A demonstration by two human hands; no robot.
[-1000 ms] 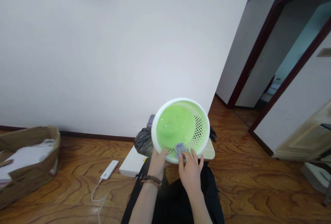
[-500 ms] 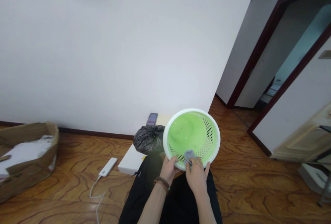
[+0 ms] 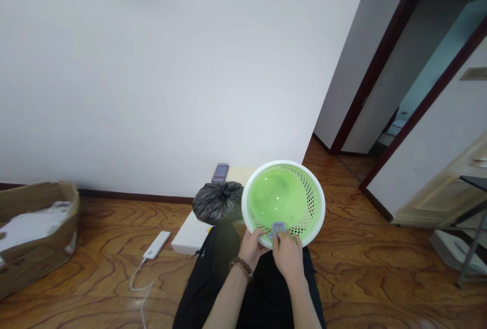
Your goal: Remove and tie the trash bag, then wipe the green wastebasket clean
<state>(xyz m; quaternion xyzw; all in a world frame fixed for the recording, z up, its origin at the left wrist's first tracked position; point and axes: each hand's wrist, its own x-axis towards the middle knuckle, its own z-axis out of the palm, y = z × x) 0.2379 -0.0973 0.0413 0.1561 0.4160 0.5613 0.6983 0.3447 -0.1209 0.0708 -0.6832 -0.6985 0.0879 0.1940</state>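
A round green plastic basket with a white rim and perforated sides is tilted toward me above my lap. My left hand grips its near rim, thumb on top and the other fingers underneath. Just to the right, my right hand is closed on a small grey-blue cloth, pressed against the basket's inner side near the rim. Part of the cloth is hidden under the fingers.
A tied black plastic bag rests beside a white box on the wood floor. Further left are a white power strip with its cord and a cardboard box holding papers. A doorway opens at right.
The basket has turned slightly in my hands. My right hand and the cloth have shifted a little along the near rim, with the fingers drawn closer together.
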